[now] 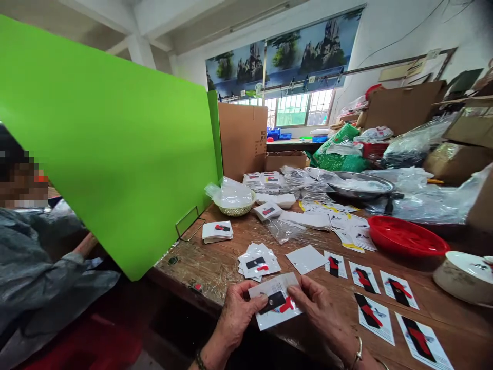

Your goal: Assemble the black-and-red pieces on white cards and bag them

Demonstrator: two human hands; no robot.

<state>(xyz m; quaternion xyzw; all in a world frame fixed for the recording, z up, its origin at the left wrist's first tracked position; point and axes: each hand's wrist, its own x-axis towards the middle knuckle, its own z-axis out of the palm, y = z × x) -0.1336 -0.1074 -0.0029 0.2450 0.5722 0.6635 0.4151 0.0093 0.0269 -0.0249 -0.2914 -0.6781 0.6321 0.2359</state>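
My left hand [239,313] and my right hand [318,303] hold one white printed card [281,285] between thumbs and fingers, above the table's front edge. On its face lie a black strip [272,302] and a red piece [286,306]; the card looks glossy, perhaps bagged. Just beyond my hands sits a loose pile of similar cards [252,252]. A blank white card or packet [306,259] lies to its right. Several cards with black and red pieces, such as this one [373,316], are laid out beside my right hand.
A neat card stack [217,237] stands by a wire stand [188,223] and a green partition [115,144]. Behind are a basket of plastic bags [235,209], card bundles and a metal basin [358,190]. At right are a red basin [408,241] and white pot [462,280]. A person sits left.
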